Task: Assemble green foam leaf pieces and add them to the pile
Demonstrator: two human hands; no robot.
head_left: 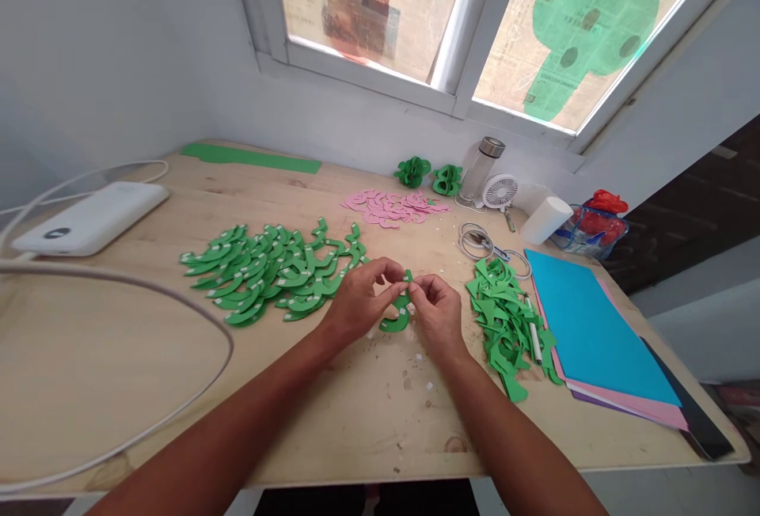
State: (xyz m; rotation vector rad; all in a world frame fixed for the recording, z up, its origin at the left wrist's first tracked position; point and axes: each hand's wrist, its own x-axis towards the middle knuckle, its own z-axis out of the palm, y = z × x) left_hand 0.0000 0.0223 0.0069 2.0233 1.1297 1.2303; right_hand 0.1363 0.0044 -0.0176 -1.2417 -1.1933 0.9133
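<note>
Both my hands meet over the middle of the table, pinching the upper end of a curvy green paper cutout (394, 324) that carries small white squares. My left hand (359, 300) grips it from the left with thumb and index finger. From the right, my right hand (438, 312) pinches the same tip; the exact contact is partly hidden by the fingers. Left of my hands lies a spread pile of similar green cutouts (267, 267), many with white squares on them. A heap of green paper scraps (502, 314) is to the right of my right hand.
Pink paper cutouts (392, 207) and two green paper ornaments (413, 172) are at the back. Scissors (502, 254), a white pen (534, 338) and blue sheets (599, 326) lie right. A glass bottle (482, 172) stands behind. A cable (222, 334) loops from a white power bank (95, 218) at left.
</note>
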